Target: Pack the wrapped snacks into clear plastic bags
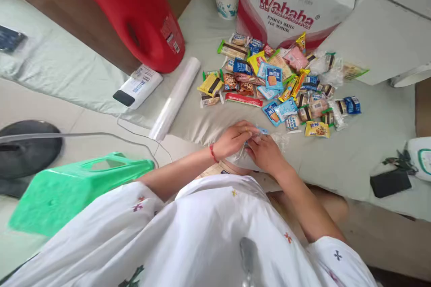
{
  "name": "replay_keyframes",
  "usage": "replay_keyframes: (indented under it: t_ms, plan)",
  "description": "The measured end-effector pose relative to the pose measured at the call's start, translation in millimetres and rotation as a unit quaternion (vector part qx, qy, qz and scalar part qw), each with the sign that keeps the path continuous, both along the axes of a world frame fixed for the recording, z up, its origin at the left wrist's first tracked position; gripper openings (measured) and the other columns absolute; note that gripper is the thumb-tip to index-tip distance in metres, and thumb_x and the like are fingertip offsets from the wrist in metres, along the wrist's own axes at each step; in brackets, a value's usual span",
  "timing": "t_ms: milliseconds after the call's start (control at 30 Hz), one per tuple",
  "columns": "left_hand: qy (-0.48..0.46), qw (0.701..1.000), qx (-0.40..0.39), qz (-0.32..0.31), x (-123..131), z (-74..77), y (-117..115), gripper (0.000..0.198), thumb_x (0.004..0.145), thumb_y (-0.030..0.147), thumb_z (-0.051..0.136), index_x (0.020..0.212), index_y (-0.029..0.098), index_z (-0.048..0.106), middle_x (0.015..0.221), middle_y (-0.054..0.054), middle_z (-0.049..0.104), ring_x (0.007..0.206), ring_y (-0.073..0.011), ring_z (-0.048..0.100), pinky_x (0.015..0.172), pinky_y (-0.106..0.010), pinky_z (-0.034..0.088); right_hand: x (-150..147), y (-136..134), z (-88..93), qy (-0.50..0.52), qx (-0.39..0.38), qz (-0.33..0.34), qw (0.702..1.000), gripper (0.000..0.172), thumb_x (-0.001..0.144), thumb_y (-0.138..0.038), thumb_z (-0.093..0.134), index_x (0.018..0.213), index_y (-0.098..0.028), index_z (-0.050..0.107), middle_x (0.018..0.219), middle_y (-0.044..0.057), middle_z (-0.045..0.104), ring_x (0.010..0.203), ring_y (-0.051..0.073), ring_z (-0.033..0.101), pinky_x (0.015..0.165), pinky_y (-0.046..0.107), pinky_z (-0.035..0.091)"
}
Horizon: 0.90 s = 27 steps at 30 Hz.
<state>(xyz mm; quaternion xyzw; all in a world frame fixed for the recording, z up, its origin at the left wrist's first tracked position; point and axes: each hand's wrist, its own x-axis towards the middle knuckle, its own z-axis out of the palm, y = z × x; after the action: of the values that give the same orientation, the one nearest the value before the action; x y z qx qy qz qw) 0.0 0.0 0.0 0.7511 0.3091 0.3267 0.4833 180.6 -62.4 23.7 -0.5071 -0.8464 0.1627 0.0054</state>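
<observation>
Close to my body, my left hand (235, 140) and my right hand (266, 151) meet over a clear plastic bag (239, 158). The fingers of both are bent and closed on its thin film, with the fingertips nearly touching. A bit of blue wrapper (261, 130) shows just beyond the fingers; whether it lies inside the bag I cannot tell. Past my hands spreads a loose pile of small wrapped snacks, among them a red stick packet (244, 99), a light-blue packet (286, 110) and a yellow cookie packet (317, 129).
Behind the snacks stands a Wahaha carton (292, 9), with paper cups (226, 2) beside it. To the left are a red jug (141, 18), a plastic film roll (175, 98), a white box-shaped device (138, 86) and a green stool (77, 193). A black phone-like object (390, 183) lies right.
</observation>
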Motion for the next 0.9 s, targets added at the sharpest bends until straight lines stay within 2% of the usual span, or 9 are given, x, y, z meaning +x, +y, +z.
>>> replay_keyframes:
  t_ms: [133,267,367,433,500,600,667,733,900]
  plan:
    - [0.075,0.992,0.09,-0.056,19.5,-9.1,-3.4,0.038,0.104,0.024,0.04,0.119,0.013,0.074,0.12,-0.014,0.073,0.113,-0.0228,0.065,0.104,-0.038,0.053,13.0,-19.3,4.8,0.046,-0.04,-0.02,0.998,0.034,0.099,-0.023,0.061,0.129,-0.01,0.068,0.138,0.022,0.065,0.133,0.037,0.056,0.109,0.057,0.049]
    - [0.171,0.968,0.171,-0.07,23.9,-16.3,-10.1,0.039,0.104,0.02,0.042,0.129,0.016,0.071,0.133,-0.012,0.07,0.116,-0.024,0.063,0.105,-0.04,0.049,49.7,-39.8,34.8,0.181,-0.093,-0.021,0.979,0.04,0.101,-0.028,0.058,0.14,-0.021,0.063,0.143,0.012,0.066,0.132,0.028,0.061,0.112,0.048,0.05]
    - [0.234,0.948,0.206,-0.07,22.3,-20.1,-14.0,0.041,0.105,0.019,0.042,0.136,0.021,0.068,0.139,-0.01,0.068,0.109,-0.023,0.061,0.099,-0.038,0.049,79.7,-42.7,47.5,0.263,-0.054,-0.158,0.95,0.032,0.106,-0.036,0.049,0.129,-0.029,0.07,0.122,0.006,0.076,0.109,0.022,0.072,0.097,0.039,0.057]
    - [0.266,0.935,0.224,-0.066,22.5,-21.2,-17.1,0.043,0.105,0.019,0.043,0.14,0.024,0.067,0.142,-0.009,0.067,0.107,-0.0234,0.06,0.094,-0.038,0.049,91.1,-36.7,38.6,0.239,0.036,-0.285,0.927,0.034,0.105,-0.043,0.049,0.124,-0.026,0.071,0.114,0.008,0.076,0.102,0.024,0.07,0.093,0.041,0.056]
    - [0.295,0.923,0.242,-0.055,23.8,-20.6,-21.1,0.046,0.104,0.017,0.044,0.142,0.03,0.066,0.143,-0.008,0.066,0.108,-0.025,0.059,0.09,-0.039,0.048,94.1,-30.1,19.5,0.164,0.087,-0.342,0.921,0.042,0.099,-0.051,0.057,0.122,-0.019,0.071,0.114,0.014,0.074,0.108,0.031,0.065,0.098,0.049,0.052]
    - [0.327,0.908,0.26,-0.042,26.4,-17.9,-27.7,0.049,0.103,0.016,0.045,0.145,0.035,0.064,0.146,-0.007,0.063,0.111,-0.0277,0.057,0.085,-0.041,0.046,90.8,-32.8,-4.7,0.088,0.046,-0.306,0.947,0.036,0.091,-0.048,0.064,0.105,-0.016,0.073,0.106,0.017,0.071,0.113,0.035,0.058,0.104,0.053,0.045]
    - [0.334,0.905,0.259,-0.04,27.7,-16.7,-31.7,0.049,0.103,0.017,0.045,0.145,0.035,0.063,0.147,-0.007,0.062,0.112,-0.0281,0.057,0.084,-0.041,0.045,87.5,-43.5,-7.5,0.098,0.018,-0.3,0.949,0.024,0.09,-0.041,0.062,0.094,-0.019,0.07,0.103,0.014,0.068,0.109,0.033,0.059,0.101,0.049,0.047]
    - [0.329,0.91,0.251,-0.036,29.5,-17.1,-35.5,0.048,0.103,0.017,0.047,0.144,0.035,0.064,0.148,-0.007,0.061,0.114,-0.0279,0.056,0.087,-0.042,0.044,81.8,-53.3,-1.4,0.155,-0.006,-0.339,0.928,0.019,0.089,-0.039,0.06,0.091,-0.021,0.066,0.098,0.011,0.067,0.095,0.027,0.063,0.089,0.042,0.051]
    - [0.292,0.934,0.207,0.018,38.6,-24.3,-40.3,0.035,0.101,0.02,0.05,0.12,0.03,0.078,0.134,-0.012,0.066,0.115,-0.0301,0.056,0.093,-0.046,0.045,37.7,-37.4,3.0,0.375,-0.089,-0.428,0.818,0.024,0.09,-0.048,0.063,0.092,-0.024,0.06,0.068,-0.003,0.062,0.059,0.016,0.058,0.058,0.028,0.048]
